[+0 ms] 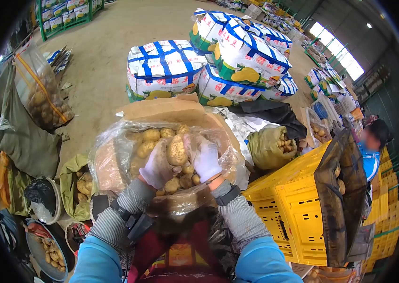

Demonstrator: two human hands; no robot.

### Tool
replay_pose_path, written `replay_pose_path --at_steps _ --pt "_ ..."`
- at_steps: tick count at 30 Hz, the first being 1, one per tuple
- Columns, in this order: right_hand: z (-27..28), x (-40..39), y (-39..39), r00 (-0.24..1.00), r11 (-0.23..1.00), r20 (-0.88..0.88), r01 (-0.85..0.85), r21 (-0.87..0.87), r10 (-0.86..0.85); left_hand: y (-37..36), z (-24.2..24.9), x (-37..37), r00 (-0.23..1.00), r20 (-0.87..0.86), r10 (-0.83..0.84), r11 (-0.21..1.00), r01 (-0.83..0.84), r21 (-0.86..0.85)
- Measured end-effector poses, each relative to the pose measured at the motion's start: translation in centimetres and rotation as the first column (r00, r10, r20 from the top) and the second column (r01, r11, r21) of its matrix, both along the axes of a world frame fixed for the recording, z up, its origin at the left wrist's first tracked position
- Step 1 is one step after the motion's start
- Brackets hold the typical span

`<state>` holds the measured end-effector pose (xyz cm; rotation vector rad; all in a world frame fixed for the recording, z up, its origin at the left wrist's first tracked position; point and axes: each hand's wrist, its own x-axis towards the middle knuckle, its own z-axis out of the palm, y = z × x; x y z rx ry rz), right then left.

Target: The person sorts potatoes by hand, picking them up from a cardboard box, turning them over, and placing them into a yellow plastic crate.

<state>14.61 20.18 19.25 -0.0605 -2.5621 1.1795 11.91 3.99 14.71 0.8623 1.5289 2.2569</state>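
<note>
A cardboard box (159, 106) lined with clear plastic stands open in front of me, with many potatoes (151, 135) inside. Both my hands wear pale gloves and are over the box. My left hand (157, 166) is closed against the left side of a large potato (177, 151). At the right of that potato is my right hand (205, 158), its fingers curled around something I cannot make out. Smaller potatoes (172, 184) lie just below and between the hands.
White-and-blue packed bags (165, 68) are stacked beyond the box. A yellow crate (289, 203) stands at the right, near a person (372, 148). Green sacks (272, 146) of potatoes flank the box. At the lower left is a basin (36, 243) with potatoes.
</note>
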Motion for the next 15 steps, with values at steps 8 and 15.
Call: replay_pose_path --at_steps 8,15 --pt "-1.0 -0.4 -0.7 0.943 0.898 -0.28 -0.275 -0.343 0.182 -0.4 1.7 -0.5 0.642 0.677 -0.359 0.928 0.167 0.333" --pt "1.2 -0.6 0.1 0.976 0.985 0.181 0.091 0.144 -0.117 -0.2 2.6 0.2 0.821 0.544 -0.175 0.984 0.134 0.114"
